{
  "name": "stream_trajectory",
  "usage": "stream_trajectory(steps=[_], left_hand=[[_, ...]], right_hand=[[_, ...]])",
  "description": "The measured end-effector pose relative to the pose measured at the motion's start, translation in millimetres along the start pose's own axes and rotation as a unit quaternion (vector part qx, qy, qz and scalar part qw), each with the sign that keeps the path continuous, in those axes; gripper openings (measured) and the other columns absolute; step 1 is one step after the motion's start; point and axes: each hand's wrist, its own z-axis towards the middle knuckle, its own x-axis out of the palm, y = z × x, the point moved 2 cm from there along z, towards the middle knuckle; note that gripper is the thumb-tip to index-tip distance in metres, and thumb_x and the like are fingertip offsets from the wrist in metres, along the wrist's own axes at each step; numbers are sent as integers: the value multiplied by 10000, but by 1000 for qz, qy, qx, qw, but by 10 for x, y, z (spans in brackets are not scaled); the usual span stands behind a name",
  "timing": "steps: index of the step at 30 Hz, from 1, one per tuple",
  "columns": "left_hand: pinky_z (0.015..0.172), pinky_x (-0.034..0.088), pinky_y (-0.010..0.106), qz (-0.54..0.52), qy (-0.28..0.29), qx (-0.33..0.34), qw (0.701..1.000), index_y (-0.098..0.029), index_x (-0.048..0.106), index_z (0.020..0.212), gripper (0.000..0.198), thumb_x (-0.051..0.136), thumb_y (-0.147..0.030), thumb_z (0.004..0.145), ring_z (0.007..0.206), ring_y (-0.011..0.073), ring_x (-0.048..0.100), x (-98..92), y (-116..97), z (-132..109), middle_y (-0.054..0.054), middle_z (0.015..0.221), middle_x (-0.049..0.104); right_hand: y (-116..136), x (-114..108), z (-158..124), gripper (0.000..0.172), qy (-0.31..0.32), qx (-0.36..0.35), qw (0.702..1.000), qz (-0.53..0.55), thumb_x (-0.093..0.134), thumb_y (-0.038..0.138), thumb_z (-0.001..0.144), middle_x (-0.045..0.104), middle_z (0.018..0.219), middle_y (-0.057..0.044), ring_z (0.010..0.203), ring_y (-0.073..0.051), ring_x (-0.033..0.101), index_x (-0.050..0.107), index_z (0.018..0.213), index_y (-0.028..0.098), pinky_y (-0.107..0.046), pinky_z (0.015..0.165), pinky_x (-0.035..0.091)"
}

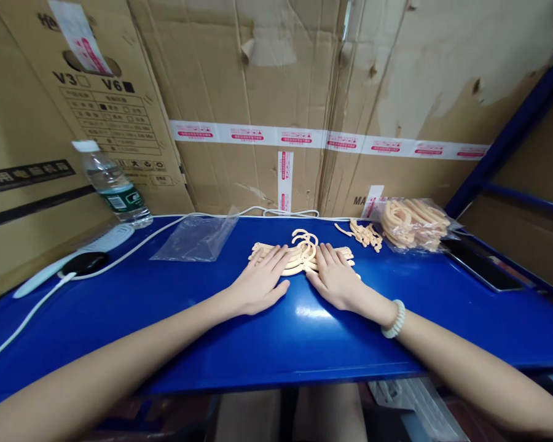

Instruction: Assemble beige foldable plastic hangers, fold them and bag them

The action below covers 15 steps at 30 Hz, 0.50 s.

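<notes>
While both our hands lie flat on the blue worktop point(304, 344), we are pressing together a pile of small peach-coloured plastic hooks point(301, 253) at its middle. Our left hand point(261, 283) rests palm down with the fingers spread over the left part of the pile; our right hand point(336, 281), a pale bead bracelet point(394, 319) at its wrist, covers the right part the same way. Neither grip is clenched: both are released and flat, touching the hooks without grasping any.

We judge the step in hand to be squaring and gathering the loose hooks into one neat bundle. A few more hooks point(366, 234) lie apart to the right, just beside a filled clear bag of the same pieces point(415, 222). An empty clear bag point(197, 238) lies to the left of the pile, near a white cable point(142, 242).

For the next move, we think the fingers must curl under the pile's edges so the hooks lift as one stack without sliding apart. A water bottle point(113, 184) stands at the far left, well clear.
</notes>
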Motion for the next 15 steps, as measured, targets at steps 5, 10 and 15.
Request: stream_trajectory(steps=[5,10,15], left_hand=[[1251,140,521,-13,21,-37,999,-104,244,1575,674,294,-445,996,1543,286,156,17,177,183,126,1652,196],[1243,113,531,-20,50,-59,997,-115,205,1585,698,257,-492,999,1548,295,119,11,379,480,143,1660,150],[1233,135,543,-18,57,-51,997,-107,191,1586,730,229,-539,999,1546,304,112,-13,519,668,166,1656,142]], right_hand=[[-118,10,272,729,3,-29,999,16,286,442,1008,260,1601,-284,1517,-360,205,297,1523,-75,-468,1238,168],[-286,43,676,711,28,-33,998,38,285,433,1011,248,1619,-244,1526,-314,193,289,1538,-45,-416,1244,152],[-431,55,940,718,22,-40,997,68,342,471,1001,267,1613,-237,1514,-328,231,319,1537,-6,-451,1229,211]])
